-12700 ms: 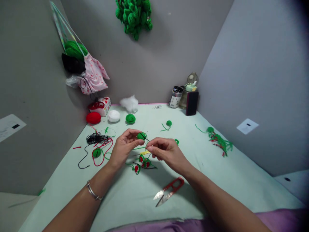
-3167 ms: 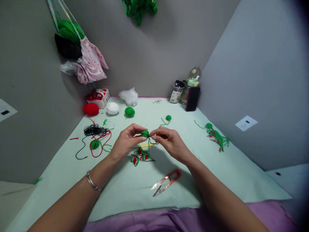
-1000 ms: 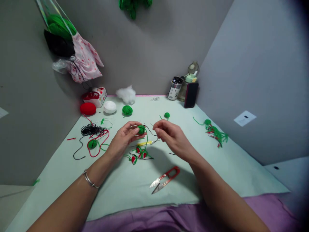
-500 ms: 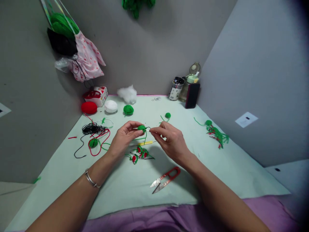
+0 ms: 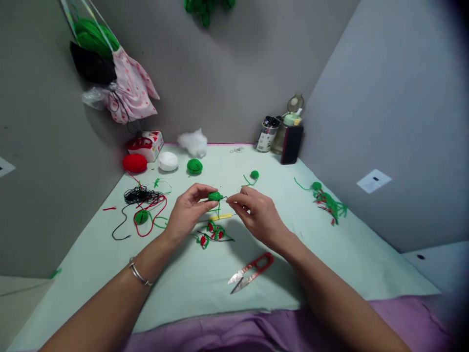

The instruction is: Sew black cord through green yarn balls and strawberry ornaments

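Between its thumb and fingers, my left hand [image 5: 188, 208] holds a small green crocheted piece [image 5: 215, 196], from which green yarn hangs. Just to its right my right hand [image 5: 258, 210] is closed in a pinch at the end of a short black strand [image 5: 224, 198] that reaches to the piece. Whether a needle is also in that pinch is too small to tell. Beneath the hands lies a yellow-handled hook [image 5: 221, 217], with red and green crocheted pieces [image 5: 216, 232] in front of it. Red-handled snips [image 5: 252, 271] rest nearer, blades apart.
Black yarn [image 5: 141, 195], a red ball [image 5: 135, 163], a white ball [image 5: 168, 161] and a green ball [image 5: 194, 166] lie left and behind. White stuffing [image 5: 194, 143] sits at the back. A phone [image 5: 292, 145] leans at the back right, and green pieces [image 5: 330, 204] lie at the right.
The green piece has turned in my left hand and more of it shows. My right hand has shifted slightly, and the pale thin tool seen between the hands before is no longer visible.
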A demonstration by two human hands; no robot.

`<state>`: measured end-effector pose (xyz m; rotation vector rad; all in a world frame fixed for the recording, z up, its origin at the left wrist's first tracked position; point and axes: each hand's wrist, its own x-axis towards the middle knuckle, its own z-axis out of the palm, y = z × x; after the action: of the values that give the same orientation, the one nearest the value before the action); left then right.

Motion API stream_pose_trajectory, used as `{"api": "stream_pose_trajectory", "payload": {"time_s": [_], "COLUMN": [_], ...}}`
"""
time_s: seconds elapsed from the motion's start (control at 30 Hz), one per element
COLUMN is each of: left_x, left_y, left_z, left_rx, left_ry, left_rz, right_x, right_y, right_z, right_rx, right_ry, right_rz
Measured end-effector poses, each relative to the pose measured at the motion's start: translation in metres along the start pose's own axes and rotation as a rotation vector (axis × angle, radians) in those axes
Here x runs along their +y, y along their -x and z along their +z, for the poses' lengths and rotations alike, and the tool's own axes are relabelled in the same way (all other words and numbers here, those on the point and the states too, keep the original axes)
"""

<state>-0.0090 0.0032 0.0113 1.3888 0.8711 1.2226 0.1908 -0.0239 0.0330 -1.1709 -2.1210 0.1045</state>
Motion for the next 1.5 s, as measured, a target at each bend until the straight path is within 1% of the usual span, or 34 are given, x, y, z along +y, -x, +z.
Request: {"api": "stream_pose_trajectory", "payload": {"time_s": [0.2, 0.4, 0.6, 0.73, 0.9, 1.33, 1.5], "left_x": [0.0018, 0.0008, -0.0005, -0.0013, -0.0043, -0.0056, -0.0031], "left_y": [-0.0005, -0.0006, -0.0006, 0.0001, 0.0, -0.001, -0.0008], "left_z": [-0.0016, -0.0029, -0.0022, -0.0001, -0.0002, -0.0026, -0.0022], "left_rx": [-0.009, -0.033, -0.027, -0.015, -0.028, -0.032, -0.03], "left_ry": [-0.002, -0.004, 0.023, 0.058, 0.087, 0.102, 0.074], "left_rz": [-0.018, -0.03, -0.038, -0.033, -0.027, -0.022, 0.0], "right_x": [0.0004, -0.001, -0.0035, -0.0041, -0.0047, -0.0073, -0.0076], "right_y": [-0.0006, 0.0001, -0.0008, -0.0017, -0.0023, -0.0014, -0.0017], "right_z": [-0.0015, -0.0036, -0.0046, -0.0027, -0.0009, -0.0047, -0.0056], "right_rx": [0.028, 0.012, 0.009, 0.003, -0.007, 0.001, -0.025], "right_ry": [-0.047, -0.077, -0.145, -0.226, -0.32, -0.314, -0.294], "right_rz": [0.03, 0.056, 0.104, 0.153, 0.197, 0.193, 0.199]}}
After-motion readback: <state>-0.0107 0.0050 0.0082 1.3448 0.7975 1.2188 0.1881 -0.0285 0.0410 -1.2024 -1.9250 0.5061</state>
